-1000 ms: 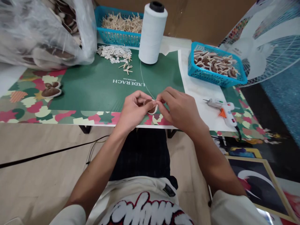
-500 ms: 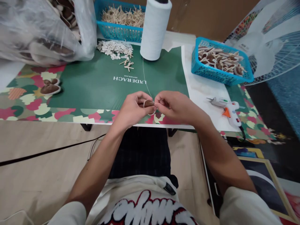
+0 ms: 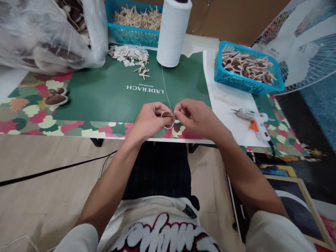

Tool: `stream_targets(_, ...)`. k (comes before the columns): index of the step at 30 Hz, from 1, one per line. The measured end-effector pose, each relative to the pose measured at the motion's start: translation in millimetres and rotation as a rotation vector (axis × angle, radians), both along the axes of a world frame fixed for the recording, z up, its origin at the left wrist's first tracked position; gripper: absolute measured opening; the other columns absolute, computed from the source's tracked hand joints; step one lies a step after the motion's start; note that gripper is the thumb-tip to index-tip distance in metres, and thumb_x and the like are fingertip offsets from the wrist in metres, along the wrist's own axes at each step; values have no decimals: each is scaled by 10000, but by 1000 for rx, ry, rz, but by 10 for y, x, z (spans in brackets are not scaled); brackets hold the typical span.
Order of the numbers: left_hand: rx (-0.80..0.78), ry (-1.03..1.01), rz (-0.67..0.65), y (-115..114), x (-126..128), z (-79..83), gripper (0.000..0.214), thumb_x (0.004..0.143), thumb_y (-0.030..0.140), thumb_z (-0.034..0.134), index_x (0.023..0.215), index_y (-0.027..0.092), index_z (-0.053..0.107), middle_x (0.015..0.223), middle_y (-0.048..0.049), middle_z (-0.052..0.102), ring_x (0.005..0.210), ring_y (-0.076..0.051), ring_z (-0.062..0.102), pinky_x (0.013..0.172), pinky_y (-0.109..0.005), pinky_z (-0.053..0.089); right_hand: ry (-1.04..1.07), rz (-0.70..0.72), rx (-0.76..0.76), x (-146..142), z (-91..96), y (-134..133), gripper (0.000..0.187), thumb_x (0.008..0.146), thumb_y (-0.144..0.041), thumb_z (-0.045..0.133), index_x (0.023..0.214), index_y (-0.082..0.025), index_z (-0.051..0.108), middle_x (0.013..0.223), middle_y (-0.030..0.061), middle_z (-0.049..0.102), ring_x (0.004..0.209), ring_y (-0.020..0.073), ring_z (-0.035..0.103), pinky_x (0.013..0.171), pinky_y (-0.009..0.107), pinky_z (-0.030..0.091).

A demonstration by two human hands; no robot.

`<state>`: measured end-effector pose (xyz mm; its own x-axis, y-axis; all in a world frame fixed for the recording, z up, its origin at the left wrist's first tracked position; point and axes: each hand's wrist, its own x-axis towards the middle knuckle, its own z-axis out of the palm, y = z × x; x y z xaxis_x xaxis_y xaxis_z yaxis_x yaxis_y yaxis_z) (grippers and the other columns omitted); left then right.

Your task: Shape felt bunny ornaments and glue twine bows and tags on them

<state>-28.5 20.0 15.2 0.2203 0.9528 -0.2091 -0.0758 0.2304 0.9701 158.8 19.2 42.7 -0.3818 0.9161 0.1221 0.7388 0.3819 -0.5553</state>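
My left hand (image 3: 151, 120) pinches a small brown, pale-edged fabric piece (image 3: 167, 114), curled into a loop, above the table's front edge. Close against its right end, my right hand (image 3: 193, 115) has thumb and forefinger pressed together on a white thread (image 3: 165, 84). That thread runs up to a large white spool (image 3: 173, 35) standing on the green sheet (image 3: 105, 94). Fingers hide the spot where thread and fabric meet. Two similar brown pieces (image 3: 56, 99) lie on the left of the table.
A clear plastic bag (image 3: 97, 45) of brown pieces stands at back left. Two blue baskets hold small parts: one basket (image 3: 133, 35) behind, another basket (image 3: 244, 84) at right. White tags (image 3: 128, 54) lie heaped. A glue gun (image 3: 253, 120) and a fan (image 3: 296, 45) are at right.
My right hand has shifted very slightly at the fabric piece's end. The thread now runs straighter, slanting from the spool to my fingers. My left hand has barely moved.
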Motion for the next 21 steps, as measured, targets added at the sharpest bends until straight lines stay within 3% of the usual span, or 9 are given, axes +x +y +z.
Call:
stream_targets(5, -10, -47, -3, -31, -9, -25, 191, 607, 78, 816, 712, 176, 690, 619, -23, 711, 549, -141, 638, 556, -273, 506, 211, -154, -37, 54, -122, 132, 272, 1003, -355, 560, 861, -192, 725, 731, 5, 659, 615, 137, 505, 598, 298, 352)
stream_targets(8, 2, -16, -10, -35, 9, -33, 183, 614, 88, 812, 721, 176, 694, 620, -25, 711, 550, -144, 638, 562, -277, 513, 326, -144, -270, 61, -189, 284, 453, 1033, -552, 526, 860, -192, 740, 820, 51, 729, 641, 148, 576, 580, 297, 411)
stream_targets(12, 28, 60, 44, -6, 51, -54, 180, 620, 85, 792, 716, 180, 674, 634, -33, 712, 570, -167, 657, 587, -301, 527, 582, -55, -577, -128, -112, 490, 355, 994, -546, 627, 981, -203, 715, 1027, 92, 779, 840, 175, 697, 703, 296, 541)
stream_targets(17, 77, 151, 218, 95, 59, -85, 193, 641, 88, 783, 730, 190, 646, 646, -31, 705, 591, -177, 659, 604, -303, 513, 840, -144, -494, -432, 150, 499, 130, 994, -327, 613, 975, -202, 640, 851, 35, 681, 719, 148, 628, 707, 312, 540)
stream_targets(21, 69, 51, 299, 170, 51, -57, 169, 648, 67, 752, 711, 177, 642, 635, -21, 692, 578, -150, 641, 586, -273, 491, 859, -170, -422, -470, 168, 377, 33, 959, -235, 631, 985, -217, 620, 789, -19, 594, 620, 115, 542, 623, 286, 473)
